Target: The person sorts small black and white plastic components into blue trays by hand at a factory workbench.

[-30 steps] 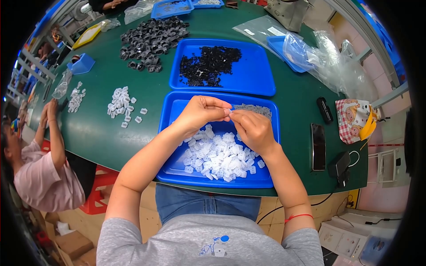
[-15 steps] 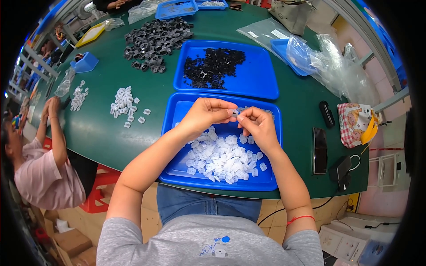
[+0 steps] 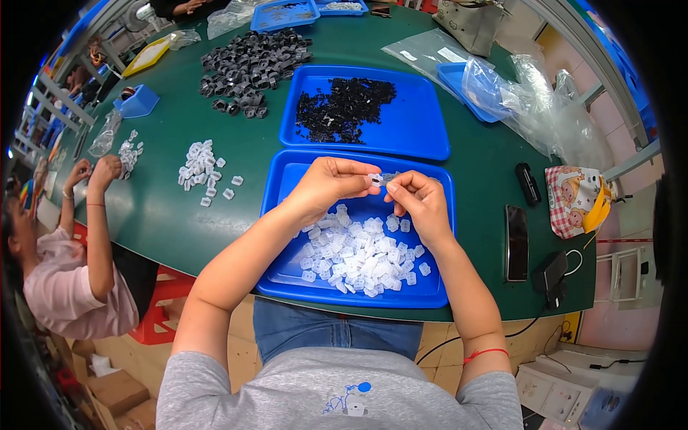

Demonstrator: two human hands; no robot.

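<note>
Over the near blue tray (image 3: 282,276), my left hand (image 3: 322,188) pinches a small translucent white plastic piece (image 3: 375,180) between thumb and fingertips. A dark spot or slot shows at the piece's middle. My right hand (image 3: 424,206) is just right of it, thumb and forefinger pressed together; anything between them is too small to make out. A gap separates the right fingertips from the piece. Below both hands, a heap of similar white pieces (image 3: 365,254) lies in the tray. Some small greyish parts in the tray's far part are partly hidden behind my hands.
A second blue tray (image 3: 417,107) beyond holds tiny black parts (image 3: 347,107). Black ring-like parts (image 3: 251,64) and loose white pieces (image 3: 199,166) lie farther left. To the right are a phone (image 3: 516,244), a pouch (image 3: 573,201) and plastic bags (image 3: 537,107). A co-worker (image 3: 72,279) sits at left.
My right fingertips have drawn slightly away from the white piece, which now shows more plainly in my left fingers. At left, the co-worker's hands have moved apart and nearer the small white pile.
</note>
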